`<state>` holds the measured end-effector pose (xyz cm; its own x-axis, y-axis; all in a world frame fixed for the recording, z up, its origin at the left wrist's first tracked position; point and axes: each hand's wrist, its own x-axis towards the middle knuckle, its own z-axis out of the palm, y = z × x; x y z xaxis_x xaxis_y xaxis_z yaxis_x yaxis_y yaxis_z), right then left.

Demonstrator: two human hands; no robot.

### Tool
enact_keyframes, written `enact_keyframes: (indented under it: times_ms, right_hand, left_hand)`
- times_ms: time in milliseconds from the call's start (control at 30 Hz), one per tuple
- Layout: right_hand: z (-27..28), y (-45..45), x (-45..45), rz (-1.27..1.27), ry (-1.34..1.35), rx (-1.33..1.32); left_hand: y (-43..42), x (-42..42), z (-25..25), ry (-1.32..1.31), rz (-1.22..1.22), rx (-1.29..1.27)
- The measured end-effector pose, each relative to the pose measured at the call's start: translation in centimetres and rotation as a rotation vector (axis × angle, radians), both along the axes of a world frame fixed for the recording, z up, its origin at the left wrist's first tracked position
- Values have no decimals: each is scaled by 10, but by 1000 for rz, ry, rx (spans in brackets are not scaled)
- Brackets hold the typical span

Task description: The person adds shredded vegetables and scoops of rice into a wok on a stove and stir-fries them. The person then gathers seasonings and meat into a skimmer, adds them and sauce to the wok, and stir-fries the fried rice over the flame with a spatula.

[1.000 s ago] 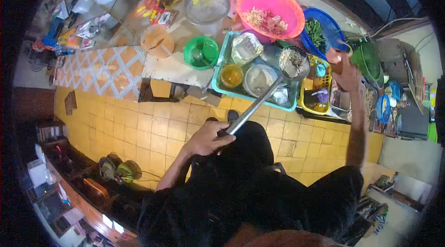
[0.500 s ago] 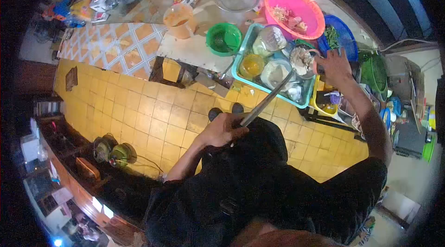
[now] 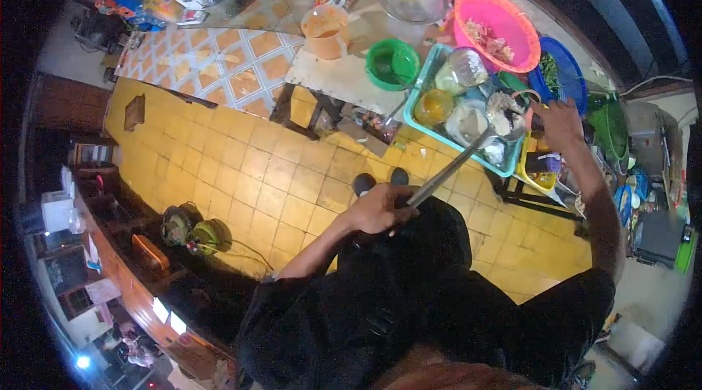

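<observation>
Holding up the long-handled metal ladle, the left hand is wrapped around its handle. Its bowl bears pale food above the turquoise plastic tray, upper right of centre. The right hand is just beside it, grip unclear. Loading seems underway, calling for a level ladle.

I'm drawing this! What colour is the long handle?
The long handle is silvery grey, best in the head view.
</observation>
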<state>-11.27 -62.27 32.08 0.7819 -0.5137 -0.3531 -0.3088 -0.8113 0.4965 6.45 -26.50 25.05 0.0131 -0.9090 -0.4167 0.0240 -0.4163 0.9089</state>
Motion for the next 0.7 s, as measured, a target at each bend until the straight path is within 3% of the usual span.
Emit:
enact_keyframes:
  times_ms: [33,133,200,267,367,533,667,700]
  right_hand:
    - [-5,-2,1,-67,119,9]
    - [-5,7,-7,-32,50,-46]
    - [2,15,-9,-138,79,-23]
    - [5,25,-21,-2,-15,49]
    - [8,28,-25,-136,-1,-6]
    - [13,28,-45,-214,81,23]
    - [3,9,-74,-261,44,-45]
    - [-4,6,-80,-174,3,-78]
  left_hand:
    - [4,-3,-14,36,3,-79]
    - [9,-2,-21,-48,-19,-137]
    - [11,-3,-15,-44,-34,-146]
    - [13,-3,-17,-41,-55,-155]
    - [13,-3,-30,-65,-171,-25]
    - [6,-14,-26,169,-93,11]
    - [-7,-22,-17,147,-158,8]
    - [-12,-25,-11,75,-159,0]
